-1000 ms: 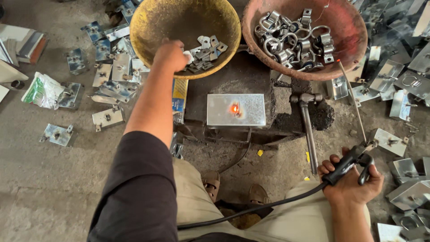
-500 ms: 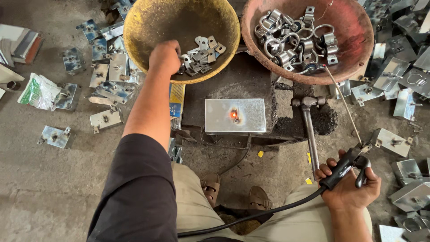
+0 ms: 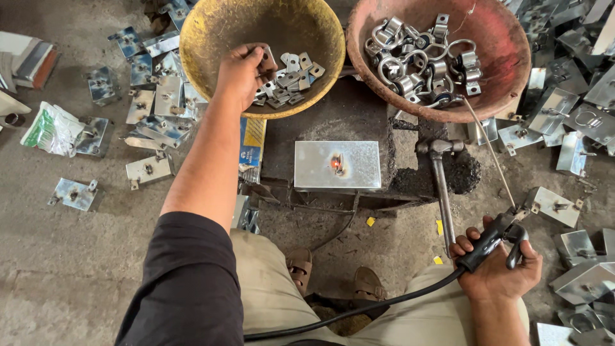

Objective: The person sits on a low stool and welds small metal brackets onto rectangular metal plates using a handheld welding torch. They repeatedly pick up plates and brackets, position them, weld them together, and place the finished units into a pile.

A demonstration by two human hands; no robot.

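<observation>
My left hand (image 3: pixel 240 74) reaches into the yellow bowl (image 3: pixel 211 38) and closes on a small metal bracket (image 3: pixel 264 56) from the pile of brackets (image 3: pixel 288 80) in it. My right hand (image 3: pixel 496 266) grips the black welding electrode holder (image 3: pixel 487 242) low at the right, its thin rod (image 3: pixel 490 154) slanting up toward the red bowl (image 3: pixel 506 64). A flat steel plate (image 3: pixel 337 164) with a glowing orange spot lies on the dark block (image 3: pixel 333 125) between the hands.
The red bowl holds ring-shaped metal clamps (image 3: pixel 416 57). A hammer (image 3: pixel 441 186) lies right of the plate. Galvanised plates litter the floor at the left (image 3: pixel 150 106) and right (image 3: pixel 576 122). A black cable (image 3: pixel 359 311) runs across my lap.
My left hand has pulled back slightly within the yellow bowl and lifted a bracket from the pile. The right hand with the holder has stayed put.
</observation>
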